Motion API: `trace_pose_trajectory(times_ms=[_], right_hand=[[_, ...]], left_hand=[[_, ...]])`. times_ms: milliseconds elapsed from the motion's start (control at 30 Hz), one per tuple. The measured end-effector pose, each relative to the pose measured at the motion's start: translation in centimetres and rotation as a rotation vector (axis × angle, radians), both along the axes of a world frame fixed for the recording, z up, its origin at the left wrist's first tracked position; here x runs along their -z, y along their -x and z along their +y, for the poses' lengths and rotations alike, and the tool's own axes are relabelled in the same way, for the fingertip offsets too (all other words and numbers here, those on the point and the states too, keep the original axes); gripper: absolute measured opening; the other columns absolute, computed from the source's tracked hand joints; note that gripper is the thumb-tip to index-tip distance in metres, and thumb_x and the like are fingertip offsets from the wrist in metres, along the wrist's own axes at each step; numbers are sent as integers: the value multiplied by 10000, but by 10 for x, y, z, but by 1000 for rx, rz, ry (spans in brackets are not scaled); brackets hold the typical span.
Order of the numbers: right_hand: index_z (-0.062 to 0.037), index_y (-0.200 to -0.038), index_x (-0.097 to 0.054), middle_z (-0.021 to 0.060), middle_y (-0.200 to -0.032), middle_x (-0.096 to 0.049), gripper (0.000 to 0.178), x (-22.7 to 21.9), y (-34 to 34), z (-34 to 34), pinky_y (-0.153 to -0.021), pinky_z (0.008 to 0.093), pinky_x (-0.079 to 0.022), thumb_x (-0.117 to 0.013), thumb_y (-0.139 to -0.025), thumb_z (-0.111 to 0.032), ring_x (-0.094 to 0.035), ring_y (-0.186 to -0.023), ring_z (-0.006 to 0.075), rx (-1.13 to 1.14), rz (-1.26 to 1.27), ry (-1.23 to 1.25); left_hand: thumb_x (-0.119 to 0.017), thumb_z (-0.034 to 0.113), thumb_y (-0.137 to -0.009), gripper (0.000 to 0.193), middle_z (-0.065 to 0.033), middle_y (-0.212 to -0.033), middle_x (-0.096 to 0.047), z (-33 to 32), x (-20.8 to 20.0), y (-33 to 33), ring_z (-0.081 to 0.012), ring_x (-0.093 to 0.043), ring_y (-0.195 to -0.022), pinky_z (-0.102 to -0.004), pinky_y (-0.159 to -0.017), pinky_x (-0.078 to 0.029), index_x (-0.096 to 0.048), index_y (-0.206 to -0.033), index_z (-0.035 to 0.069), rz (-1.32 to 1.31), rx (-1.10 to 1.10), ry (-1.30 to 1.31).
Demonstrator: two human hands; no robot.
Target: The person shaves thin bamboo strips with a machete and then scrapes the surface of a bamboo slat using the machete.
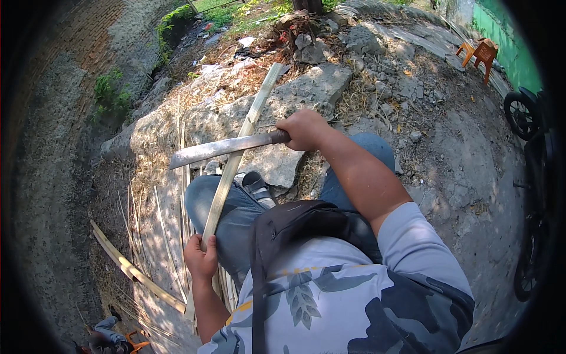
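Observation:
My right hand (305,130) is wrapped round the dark handle of a machete (215,150). Its long blade points left and lies across a pale split bamboo strip (221,194), over the strip's upper half. Low on the left, my left hand (201,258) grips the strip's near end, with the thumb along it. From there the strip slants up past my left knee, and its far end reaches over a concrete slab (318,88). Whether the edge is cutting into the bamboo I cannot tell.
Thin bamboo strips (168,236) lie on the ground to my left, near a wider curved bamboo piece (138,272). Rubble and litter spread ahead. An orange plastic stool (486,56) stands far right, above a parked motorbike (530,159). Another person (106,336) is at lower left.

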State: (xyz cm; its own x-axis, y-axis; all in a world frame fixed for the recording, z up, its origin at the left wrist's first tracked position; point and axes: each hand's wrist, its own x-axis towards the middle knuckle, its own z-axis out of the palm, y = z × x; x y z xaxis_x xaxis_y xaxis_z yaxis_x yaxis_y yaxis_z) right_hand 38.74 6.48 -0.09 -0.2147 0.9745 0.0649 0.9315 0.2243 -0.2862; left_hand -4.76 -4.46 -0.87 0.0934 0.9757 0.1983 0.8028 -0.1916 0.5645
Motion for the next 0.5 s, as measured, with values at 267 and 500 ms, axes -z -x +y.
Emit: trace_pose_trajectory(times_ms=[267, 500], right_hand=[[-180, -941, -719, 97, -886, -741, 200, -1, 20, -5, -778, 490, -574, -715, -759, -263, -727, -870, 330, -42, 17, 23], [-180, -960, -715, 110, -898, -740, 201, 4, -3, 5, -790, 490, -570, -708, -781, -272, -726, -897, 338, 110, 60, 25]], left_hand=[[-766, 313, -932, 362, -121, -628, -596, 1, -11, -12, -210, -528, -532, -368, -555, -447, -661, -920, -33, -10, -31, 66], [-760, 307, -939, 345, -124, -629, -603, -4, -3, 0, -208, -558, -534, -357, -555, -454, -662, -910, -23, -22, -41, 135]])
